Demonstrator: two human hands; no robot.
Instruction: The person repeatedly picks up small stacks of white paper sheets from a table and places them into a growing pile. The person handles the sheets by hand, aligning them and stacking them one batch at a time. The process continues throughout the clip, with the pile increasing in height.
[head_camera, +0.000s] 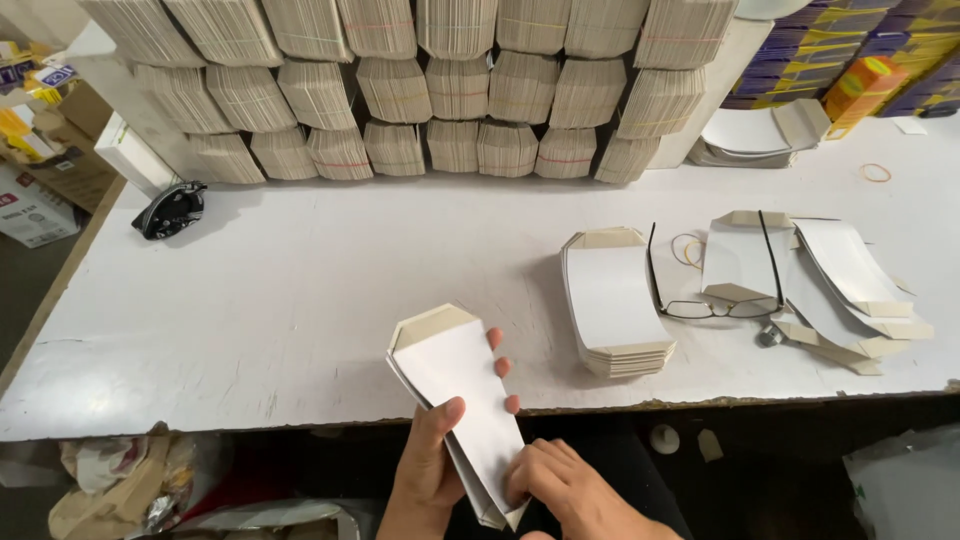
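White table (300, 290) — card stack (615, 305), eyeglasses (715, 290), tape dispenser (170, 210)

White worktable (250, 300) with worn front edge, dark floor (20, 290) at left (cluttered), bundled card stacks (430, 90) behind

My left hand (425, 470) and right hand (570, 490) are both cut off at the wrist by the bottom edge of my view, and they cover the lower end of the small stack of flat white cardboard blanks (455, 385) that I hold, so I cannot count its sheets. The banded bundles of blanks (450, 85) against the wall run past the top edge, and the dark printed cartons (850, 50) at the far right are clipped by the corner. A pair of glasses (715, 295) hides part of the scattered blanks (830, 280), and the small metal object (768, 336) beside them is too small to identify.
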